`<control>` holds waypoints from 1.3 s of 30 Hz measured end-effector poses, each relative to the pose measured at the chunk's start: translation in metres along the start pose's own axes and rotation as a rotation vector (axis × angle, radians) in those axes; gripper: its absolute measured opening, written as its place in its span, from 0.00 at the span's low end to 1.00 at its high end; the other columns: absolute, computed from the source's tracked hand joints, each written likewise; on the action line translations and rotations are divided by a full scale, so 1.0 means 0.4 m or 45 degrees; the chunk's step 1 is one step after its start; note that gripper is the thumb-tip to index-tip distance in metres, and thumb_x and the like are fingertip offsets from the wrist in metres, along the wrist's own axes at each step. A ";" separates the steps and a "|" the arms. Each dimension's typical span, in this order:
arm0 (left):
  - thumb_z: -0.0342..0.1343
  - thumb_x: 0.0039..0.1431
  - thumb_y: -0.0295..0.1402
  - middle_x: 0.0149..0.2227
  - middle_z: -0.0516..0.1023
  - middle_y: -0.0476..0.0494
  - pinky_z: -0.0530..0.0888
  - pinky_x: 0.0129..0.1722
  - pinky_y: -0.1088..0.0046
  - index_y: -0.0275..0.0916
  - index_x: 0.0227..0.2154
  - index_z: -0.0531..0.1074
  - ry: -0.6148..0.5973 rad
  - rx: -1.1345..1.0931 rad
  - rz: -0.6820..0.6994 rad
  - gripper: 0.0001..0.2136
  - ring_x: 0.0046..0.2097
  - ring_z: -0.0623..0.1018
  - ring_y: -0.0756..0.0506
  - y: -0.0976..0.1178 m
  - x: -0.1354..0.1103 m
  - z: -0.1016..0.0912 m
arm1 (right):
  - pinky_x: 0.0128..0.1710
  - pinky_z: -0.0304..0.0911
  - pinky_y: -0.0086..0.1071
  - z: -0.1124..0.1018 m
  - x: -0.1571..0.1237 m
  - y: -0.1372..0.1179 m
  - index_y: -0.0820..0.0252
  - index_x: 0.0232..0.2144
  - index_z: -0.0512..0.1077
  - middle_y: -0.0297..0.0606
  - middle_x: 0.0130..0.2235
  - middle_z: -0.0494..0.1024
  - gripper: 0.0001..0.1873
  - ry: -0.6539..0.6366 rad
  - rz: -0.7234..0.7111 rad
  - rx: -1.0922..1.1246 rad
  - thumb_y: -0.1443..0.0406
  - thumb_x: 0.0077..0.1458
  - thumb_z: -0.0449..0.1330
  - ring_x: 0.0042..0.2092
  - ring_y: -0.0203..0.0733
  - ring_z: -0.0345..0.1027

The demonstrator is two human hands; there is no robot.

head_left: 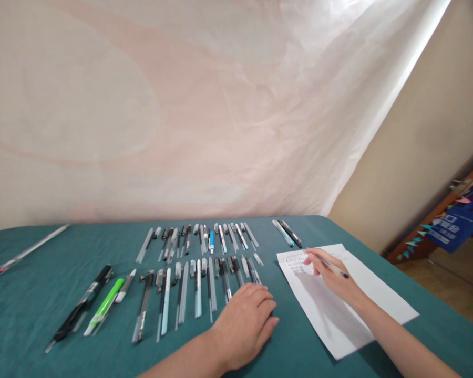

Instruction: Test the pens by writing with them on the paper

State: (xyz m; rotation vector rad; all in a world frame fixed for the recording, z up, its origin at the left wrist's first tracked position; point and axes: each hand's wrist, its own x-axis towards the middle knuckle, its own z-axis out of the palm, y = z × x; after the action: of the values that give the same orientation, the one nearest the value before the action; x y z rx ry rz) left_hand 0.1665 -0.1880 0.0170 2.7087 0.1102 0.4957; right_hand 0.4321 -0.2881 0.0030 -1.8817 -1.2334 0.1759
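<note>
My right hand (333,275) is closed on a slim pen (331,265), its tip near the written lines at the top of a white sheet of paper (378,294). My left hand (246,323) lies palm down on the teal tablecloth (31,294), fingers loosely curled and holding nothing, just below a near row of several pens (199,286). A far row of several pens (205,239) lies beyond it. A green highlighter (104,304) and a black pen (82,304) lie to the left.
Two pens (287,232) lie apart above the paper. A long thin stick (26,252) rests at the table's far left. A pale cloth backdrop (181,105) hangs behind the table. Blue printed paper with flags (453,228) sits off the table at right.
</note>
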 end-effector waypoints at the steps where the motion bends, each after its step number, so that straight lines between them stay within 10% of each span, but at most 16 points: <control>1: 0.42 0.60 0.33 0.44 0.71 0.42 0.59 0.53 0.63 0.39 0.43 0.67 0.023 0.004 0.000 0.13 0.50 0.66 0.44 -0.001 0.001 -0.001 | 0.29 0.61 0.29 0.015 0.005 -0.021 0.57 0.39 0.68 0.35 0.29 0.74 0.16 -0.063 -0.050 -0.017 0.56 0.54 0.48 0.26 0.36 0.64; 15: 0.43 0.60 0.32 0.39 0.71 0.42 0.64 0.47 0.63 0.39 0.40 0.68 0.080 0.053 -0.029 0.11 0.43 0.69 0.44 -0.015 0.001 -0.011 | 0.32 0.59 0.28 0.259 0.101 -0.119 0.58 0.37 0.64 0.34 0.30 0.70 0.12 -0.196 -0.442 -0.413 0.68 0.46 0.55 0.29 0.36 0.65; 22: 0.44 0.59 0.30 0.39 0.71 0.43 0.65 0.46 0.66 0.40 0.40 0.68 0.151 -0.096 -0.106 0.10 0.43 0.70 0.45 -0.020 -0.002 -0.004 | 0.30 0.57 0.27 0.258 0.095 -0.120 0.56 0.34 0.64 0.33 0.27 0.71 0.12 -0.162 -0.421 -0.478 0.71 0.44 0.53 0.28 0.37 0.65; 32: 0.46 0.59 0.32 0.41 0.67 0.42 0.70 0.40 0.69 0.38 0.45 0.58 0.698 -0.837 -0.563 0.11 0.40 0.71 0.48 -0.073 0.018 0.030 | 0.32 0.60 0.28 0.206 0.018 -0.235 0.55 0.34 0.63 0.33 0.30 0.72 0.07 -0.046 -0.495 -0.131 0.66 0.49 0.54 0.31 0.38 0.67; 39: 0.45 0.60 0.36 0.35 0.70 0.45 0.71 0.36 0.71 0.37 0.38 0.61 0.709 -1.103 -0.566 0.09 0.35 0.72 0.48 -0.082 0.027 0.031 | 0.35 0.62 0.30 0.220 -0.019 -0.264 0.56 0.35 0.65 0.35 0.33 0.72 0.07 -0.077 -0.570 -0.027 0.66 0.50 0.54 0.33 0.38 0.68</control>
State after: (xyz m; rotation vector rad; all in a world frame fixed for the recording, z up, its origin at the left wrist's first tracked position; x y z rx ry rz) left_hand 0.1806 -0.1607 -0.0029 1.5932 0.5003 0.8864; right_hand 0.3096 -0.2281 0.0212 -1.5790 -1.6670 -0.0228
